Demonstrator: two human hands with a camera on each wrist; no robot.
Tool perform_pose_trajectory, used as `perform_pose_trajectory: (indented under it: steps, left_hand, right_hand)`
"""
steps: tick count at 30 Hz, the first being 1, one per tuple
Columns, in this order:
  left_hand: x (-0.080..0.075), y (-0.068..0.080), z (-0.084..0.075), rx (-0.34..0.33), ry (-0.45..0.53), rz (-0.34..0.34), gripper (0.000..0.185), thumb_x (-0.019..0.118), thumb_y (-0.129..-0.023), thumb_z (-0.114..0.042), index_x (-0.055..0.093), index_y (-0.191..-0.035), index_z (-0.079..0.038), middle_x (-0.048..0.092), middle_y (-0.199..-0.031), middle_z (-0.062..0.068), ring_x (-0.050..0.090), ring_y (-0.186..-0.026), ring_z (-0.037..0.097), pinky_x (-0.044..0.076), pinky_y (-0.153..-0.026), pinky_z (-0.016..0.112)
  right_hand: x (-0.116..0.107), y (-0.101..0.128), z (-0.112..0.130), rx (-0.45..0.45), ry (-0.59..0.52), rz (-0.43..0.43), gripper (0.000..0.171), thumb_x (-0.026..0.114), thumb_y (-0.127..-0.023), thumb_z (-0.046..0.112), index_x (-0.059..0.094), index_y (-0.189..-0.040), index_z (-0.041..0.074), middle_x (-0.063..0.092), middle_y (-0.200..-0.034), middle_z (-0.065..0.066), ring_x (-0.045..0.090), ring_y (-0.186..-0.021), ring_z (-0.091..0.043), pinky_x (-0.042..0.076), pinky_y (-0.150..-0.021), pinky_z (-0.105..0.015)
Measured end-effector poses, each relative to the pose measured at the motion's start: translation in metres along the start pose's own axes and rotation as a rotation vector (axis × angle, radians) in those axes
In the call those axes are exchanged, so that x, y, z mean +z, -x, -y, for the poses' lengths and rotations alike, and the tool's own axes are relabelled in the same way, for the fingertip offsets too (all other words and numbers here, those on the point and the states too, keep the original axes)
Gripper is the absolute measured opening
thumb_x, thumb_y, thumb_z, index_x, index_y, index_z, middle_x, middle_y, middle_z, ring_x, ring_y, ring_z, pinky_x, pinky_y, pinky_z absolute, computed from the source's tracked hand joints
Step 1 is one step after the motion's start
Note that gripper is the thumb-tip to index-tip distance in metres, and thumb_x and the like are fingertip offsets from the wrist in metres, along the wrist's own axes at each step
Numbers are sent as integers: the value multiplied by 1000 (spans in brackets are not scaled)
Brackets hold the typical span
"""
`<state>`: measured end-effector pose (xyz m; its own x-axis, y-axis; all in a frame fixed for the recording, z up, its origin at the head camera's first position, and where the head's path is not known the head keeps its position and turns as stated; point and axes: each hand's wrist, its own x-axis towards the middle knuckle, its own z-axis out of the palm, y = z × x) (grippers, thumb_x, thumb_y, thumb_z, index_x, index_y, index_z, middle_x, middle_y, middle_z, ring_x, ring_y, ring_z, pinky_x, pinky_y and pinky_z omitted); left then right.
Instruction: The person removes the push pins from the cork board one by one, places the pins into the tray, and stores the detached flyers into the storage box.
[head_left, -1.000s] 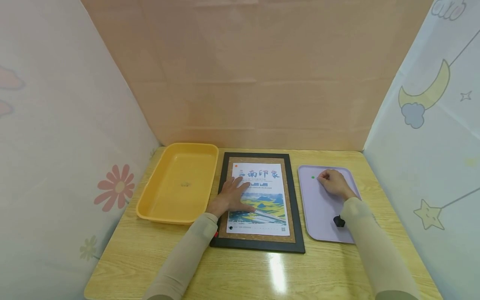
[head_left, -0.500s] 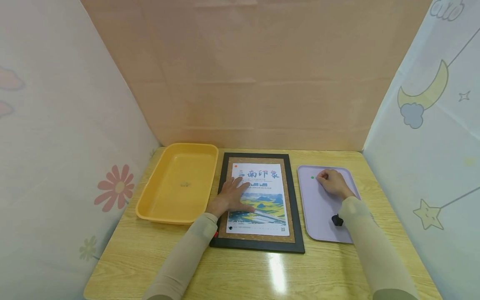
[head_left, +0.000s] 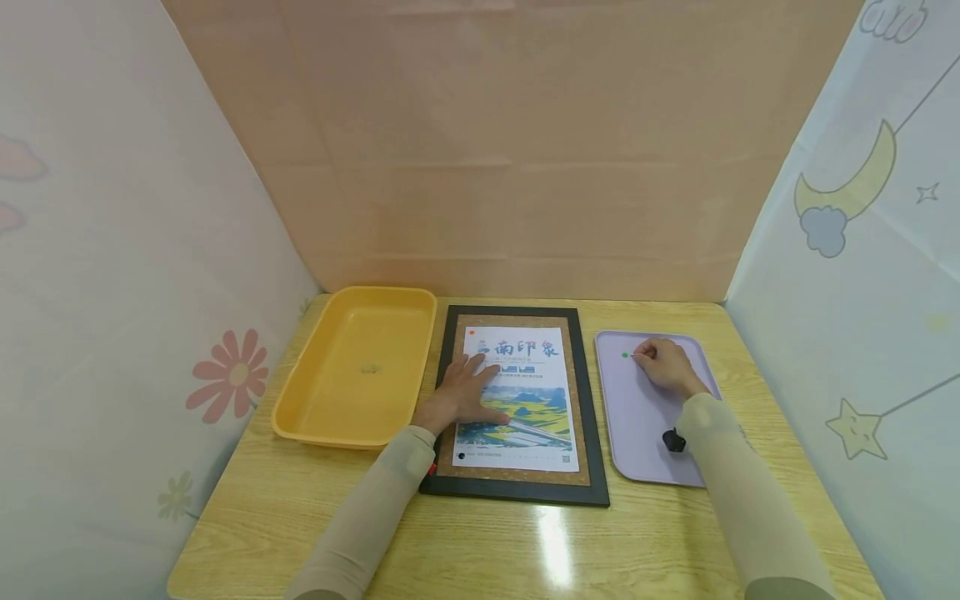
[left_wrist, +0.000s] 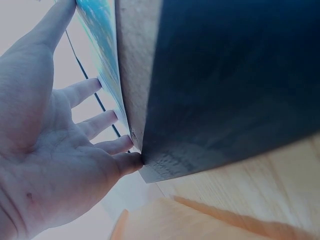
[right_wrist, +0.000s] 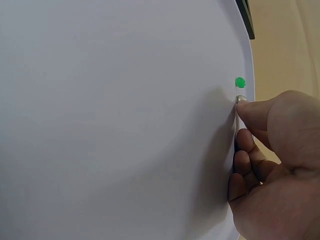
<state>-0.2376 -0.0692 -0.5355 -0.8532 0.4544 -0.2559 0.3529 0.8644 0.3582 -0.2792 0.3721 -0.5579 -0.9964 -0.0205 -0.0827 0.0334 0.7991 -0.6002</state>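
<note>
On a cork board (head_left: 585, 471) with a black frame (head_left: 517, 492) lies a printed poster (head_left: 517, 350). My left hand (head_left: 467, 392) rests on it with fingers spread, at the board's left side; the left wrist view shows this hand (left_wrist: 55, 130) beside the frame's edge. An orange thumbtack (head_left: 472, 332) marks the poster's upper left corner, a black one (head_left: 461, 456) its lower left. Over the lilac tray (head_left: 637, 433), my right hand (head_left: 667, 367) has its fingers curled, the fingertips pinching a small pale thumbtack (right_wrist: 241, 98), largely hidden. Close beside it on the tray is a green thumbtack (right_wrist: 240, 82).
A yellow basin (head_left: 360, 367) stands left of the board. A small black object (head_left: 674, 440) shows beside the right sleeve, over the tray. A bit of red (head_left: 432, 469) shows by the left sleeve at the frame. Fabric walls surround the wooden table (head_left: 495, 550).
Both hands stay nearly where they were. The right hand's fingertips shift only slightly near the green thumbtack, and the right forearm moves a little to the left.
</note>
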Motion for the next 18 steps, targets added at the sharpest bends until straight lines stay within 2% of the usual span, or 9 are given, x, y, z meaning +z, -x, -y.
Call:
perform_pose_trajectory:
  steps: [6,13,18]
  left_hand:
    - [1,-3,1,-14,-2,20,109,83,-93,-69,35,-179,-22,14,-192,14,8,-179,47,9,-146,65]
    - [1,-1,0,-5,8,-5,109,84,-92,-69,38,-178,-21,18,-191,15,11,-178,48,13,-145,66]
    - [0,0,0,1,9,-11,109,84,-91,-70,38,-177,-21,19,-191,14,12,-178,48,14,-145,66]
  right_hand:
    - [0,1,2,6,-7,7,22,65,-113,14,71,-119,-6,72,-106,-21,62,-97,-30,45,-84,-35]
    - [-2,1,1,2,2,14,21,65,-112,13,70,-119,-7,72,-107,-22,63,-96,-30,46,-83,-34]
    - [-2,1,-1,23,-5,30,25,65,-112,15,69,-124,-6,71,-115,-25,63,-105,-36,50,-89,-39]
